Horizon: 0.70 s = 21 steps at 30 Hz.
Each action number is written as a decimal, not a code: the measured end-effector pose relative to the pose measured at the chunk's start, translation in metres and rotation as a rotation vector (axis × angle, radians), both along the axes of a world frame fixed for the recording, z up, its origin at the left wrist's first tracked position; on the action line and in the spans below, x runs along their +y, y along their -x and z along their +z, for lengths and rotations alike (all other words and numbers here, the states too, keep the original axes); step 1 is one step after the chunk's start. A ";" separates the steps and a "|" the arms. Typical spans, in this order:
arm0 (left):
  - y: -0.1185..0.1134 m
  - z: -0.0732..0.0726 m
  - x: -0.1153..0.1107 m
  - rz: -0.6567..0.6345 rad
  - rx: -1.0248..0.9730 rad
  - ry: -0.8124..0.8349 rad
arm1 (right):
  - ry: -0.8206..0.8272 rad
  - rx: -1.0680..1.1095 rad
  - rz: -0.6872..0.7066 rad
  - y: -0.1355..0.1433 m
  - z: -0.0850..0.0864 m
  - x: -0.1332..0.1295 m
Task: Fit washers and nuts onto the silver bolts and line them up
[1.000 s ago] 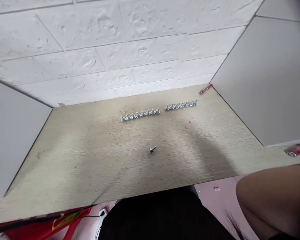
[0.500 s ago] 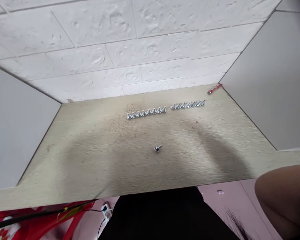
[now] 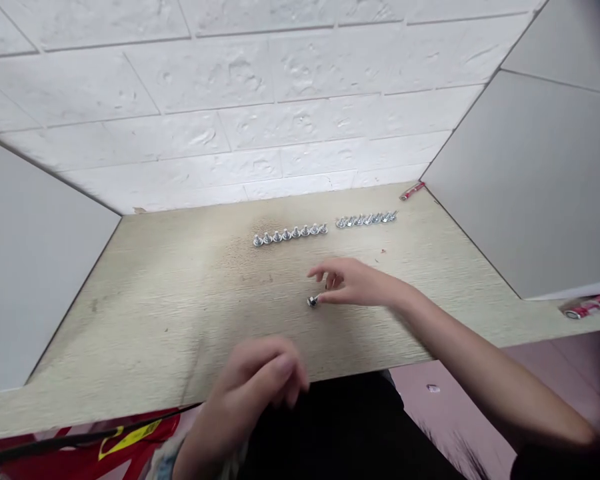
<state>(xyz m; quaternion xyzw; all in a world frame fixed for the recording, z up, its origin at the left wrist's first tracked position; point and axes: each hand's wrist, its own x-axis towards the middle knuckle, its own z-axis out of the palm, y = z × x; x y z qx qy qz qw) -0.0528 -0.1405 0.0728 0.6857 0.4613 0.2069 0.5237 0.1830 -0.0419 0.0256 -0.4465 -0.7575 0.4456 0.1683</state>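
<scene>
A single bolt (image 3: 312,301) with a washer and a hex-shaped part on it lies mid-table. My right hand (image 3: 347,281) reaches over from the right, thumb tip at the bolt's shank, index finger held apart above it. Whether the thumb touches the shank is unclear. Near the front edge, my left hand (image 3: 253,380) hovers with loosely curled fingers smeared by motion; its palm side is hidden. Behind the hands, one row of upright bolts with washers (image 3: 287,235) stands on the table (image 3: 130,320). A second row of similar bolts (image 3: 367,220), leaning, continues to its right.
A white brick-patterned wall (image 3: 250,127) closes off the back, with grey panels at left (image 3: 35,267) and right (image 3: 540,173). One red tube-like item (image 3: 412,192) lies in the back right corner, another (image 3: 591,305) at the right edge. A black cable (image 3: 80,437) crosses below the table.
Both my hands have come into view over the table, the right one arriving at the single bolt. The camera view has shifted slightly. Both bolt rows look the same.
</scene>
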 end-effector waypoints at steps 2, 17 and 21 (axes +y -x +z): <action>-0.018 0.000 0.034 0.016 -0.008 -0.064 | 0.007 -0.079 0.073 0.003 -0.010 0.000; -0.060 -0.038 0.144 0.215 -0.074 -0.357 | 0.040 0.330 -0.293 0.009 -0.003 0.043; -0.056 -0.055 0.147 0.161 -0.214 -0.243 | 0.062 0.526 -0.415 0.018 -0.008 0.048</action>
